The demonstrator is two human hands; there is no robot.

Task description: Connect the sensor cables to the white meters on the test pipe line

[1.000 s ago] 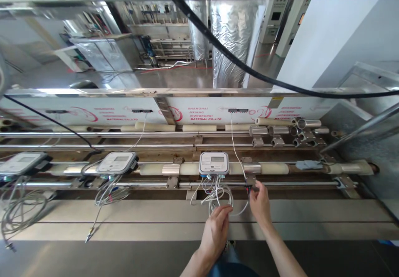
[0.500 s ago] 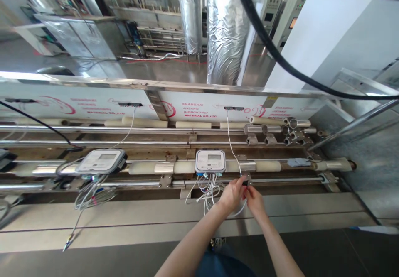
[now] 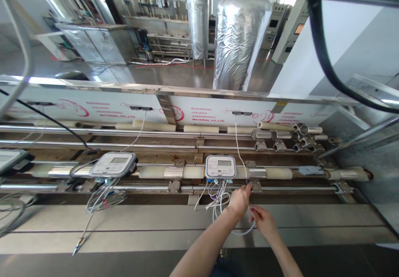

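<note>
My left hand [image 3: 240, 201] is closed around the lower end of a thin white cable [image 3: 239, 146], which hangs from a connector strip [image 3: 242, 113] on the panel. Just below and to the right, my right hand [image 3: 262, 219] pinches another white cable [image 3: 245, 232] that loops back toward the meter's bundle. A small gap separates the two hands, and the cable tips are too small to make out. Up and to the left of them sits a flow meter [image 3: 221, 167] with a grey display, its coiled cables [image 3: 222, 194] hanging in front.
A second meter [image 3: 114, 165] with bundled cables stands to the left, and part of a third [image 3: 12, 160] shows at the edge. Metal clamps [image 3: 308, 138] lie at the back right. A grey cloth [image 3: 311, 170] rests on the pipe. A black hose [image 3: 324, 57] hangs at upper right.
My hands were together at a small dark piece; now the right hand has drawn down and away from the left. The view has shifted, so the scene sits slightly lower and further right.
</note>
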